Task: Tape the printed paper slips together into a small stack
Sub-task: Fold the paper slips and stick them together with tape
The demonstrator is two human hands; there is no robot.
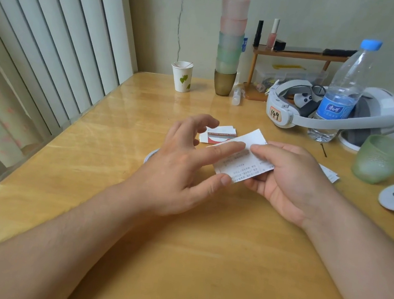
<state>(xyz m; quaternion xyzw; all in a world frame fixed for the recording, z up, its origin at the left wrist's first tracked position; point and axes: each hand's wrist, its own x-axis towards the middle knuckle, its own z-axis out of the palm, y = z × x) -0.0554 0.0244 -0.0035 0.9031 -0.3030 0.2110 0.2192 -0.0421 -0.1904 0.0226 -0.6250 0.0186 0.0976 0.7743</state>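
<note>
Fingers (pixel 234 146) of the left hand (pixel 183 170) are lying straight across the printed slip (pixel 242 155), index pressing along its upper face and thumb touching the near edge, other fingers spread and relaxed. The right hand (pixel 289 180) is pinching the slip's right end, thumb on top, holding it just above the table (pixel 177 258).

Doing this step well, prob.: keeping the right-hand pinch firm while the left index is smoothing flat w/ even pressure, edges squared before any tape goes on (no tape strip can be made out here).

Count: 1 slip in hand; 1 small red-and-white pile (pixel 217 135) lying behind the left hand, no. of sheets unclear; more slips (pixel 329 174) showing beyond the right wrist, approx. 2; a pale ring (pixel 150 156), maybe a tape roll, peeking from under the left hand.
</note>
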